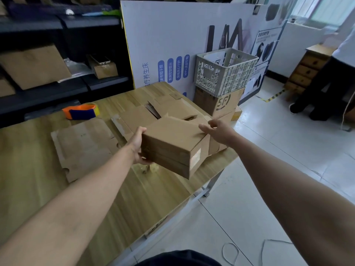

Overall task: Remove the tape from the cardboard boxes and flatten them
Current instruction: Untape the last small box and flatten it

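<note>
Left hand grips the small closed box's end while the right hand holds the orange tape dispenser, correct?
Not quite. In the head view the left hand grips the box, but the right hand touches its top; the tape dispenser lies on the table.

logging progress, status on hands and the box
Left hand grips box by its left end, above table. Right hand open, touching box top. Flattened cardboard beside it, nothing blocking.

A crate point(224, 71) sits on a box point(219, 102) behind flattened cardboard point(82, 146).
</note>
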A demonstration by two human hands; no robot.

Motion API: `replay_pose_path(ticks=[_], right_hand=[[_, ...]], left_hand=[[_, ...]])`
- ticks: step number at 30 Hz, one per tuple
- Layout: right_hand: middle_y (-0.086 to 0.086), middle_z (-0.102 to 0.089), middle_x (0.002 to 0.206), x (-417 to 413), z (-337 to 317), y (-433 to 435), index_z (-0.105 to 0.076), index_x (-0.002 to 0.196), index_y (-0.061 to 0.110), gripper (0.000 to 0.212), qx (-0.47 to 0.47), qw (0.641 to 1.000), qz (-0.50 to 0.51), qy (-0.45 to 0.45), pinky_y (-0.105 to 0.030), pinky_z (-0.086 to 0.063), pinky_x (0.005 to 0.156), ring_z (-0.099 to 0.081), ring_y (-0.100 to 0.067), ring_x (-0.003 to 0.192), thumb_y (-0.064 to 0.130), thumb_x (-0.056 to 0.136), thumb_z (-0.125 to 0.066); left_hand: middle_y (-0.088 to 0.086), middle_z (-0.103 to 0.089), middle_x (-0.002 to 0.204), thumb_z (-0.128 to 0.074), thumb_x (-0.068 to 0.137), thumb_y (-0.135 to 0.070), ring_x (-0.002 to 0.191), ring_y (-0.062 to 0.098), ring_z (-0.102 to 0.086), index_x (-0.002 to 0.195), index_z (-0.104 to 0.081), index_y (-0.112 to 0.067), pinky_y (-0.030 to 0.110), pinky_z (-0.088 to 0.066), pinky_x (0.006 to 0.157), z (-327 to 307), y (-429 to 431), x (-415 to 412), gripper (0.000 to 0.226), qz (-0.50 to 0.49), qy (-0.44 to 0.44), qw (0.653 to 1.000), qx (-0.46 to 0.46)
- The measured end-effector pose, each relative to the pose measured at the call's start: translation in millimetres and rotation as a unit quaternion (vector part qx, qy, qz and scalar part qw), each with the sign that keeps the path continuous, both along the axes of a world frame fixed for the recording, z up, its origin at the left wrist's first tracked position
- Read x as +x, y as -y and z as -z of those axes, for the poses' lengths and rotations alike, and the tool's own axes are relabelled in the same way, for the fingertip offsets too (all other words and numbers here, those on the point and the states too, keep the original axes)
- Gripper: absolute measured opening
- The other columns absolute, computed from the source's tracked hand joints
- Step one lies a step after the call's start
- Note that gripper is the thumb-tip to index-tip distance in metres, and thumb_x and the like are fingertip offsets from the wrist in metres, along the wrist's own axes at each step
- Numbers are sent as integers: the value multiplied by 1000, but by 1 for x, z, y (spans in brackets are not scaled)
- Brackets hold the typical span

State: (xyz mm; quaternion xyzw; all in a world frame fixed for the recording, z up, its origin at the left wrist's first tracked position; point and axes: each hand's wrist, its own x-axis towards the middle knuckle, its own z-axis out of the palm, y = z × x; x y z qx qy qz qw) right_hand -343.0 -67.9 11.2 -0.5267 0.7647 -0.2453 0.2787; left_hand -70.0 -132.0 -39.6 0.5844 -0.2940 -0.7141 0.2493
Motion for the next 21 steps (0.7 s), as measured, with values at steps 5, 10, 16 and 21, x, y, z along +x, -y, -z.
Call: replay_pose_path(ticks=[5, 10, 16, 21], right_hand=[[-6, -43, 138, 3, -13, 5, -37, 140, 21, 73, -67, 981, 81, 163, -37, -42, 93, -46, -21, 113, 52, 80, -66], [-5, -46, 134, 5, -18, 11, -42, 136, 22, 66, -57, 989, 80, 111, -35, -41, 88, -47, -19, 109, 52, 82, -64], [-11, -43, 134, 22, 17, 12, -43, 135, 13, 57, 7, 998, 59, -37, -39, -39, 99, -47, -27, 119, 36, 87, -64], [-10, -35, 141, 22, 29, 14, -47, 134, 23, 56, 15, 990, 20, -136, -48, -28, 106, -29, -32, 130, 50, 86, -58]], left_hand=[[15, -52, 115, -45, 79, -63, 102, 46, -48, 106, -55, -15, 62, -50, 69, 10, -10, -7, 56, 11, -35, 995, 90], [17, -44, 132, -45, 96, -43, 101, 53, -51, 119, -48, -9, 60, -55, 59, 20, -28, -22, 41, 72, -47, 987, 138], [16, -45, 138, -44, 90, -60, 114, 37, -55, 140, -38, -11, 49, -56, 65, -4, -36, -46, 70, 30, -23, 999, 36], [3, -48, 117, -75, 77, -22, 105, 18, -51, 112, -55, -19, 30, -46, 89, -6, -40, -50, 40, 144, 191, 907, -345]])
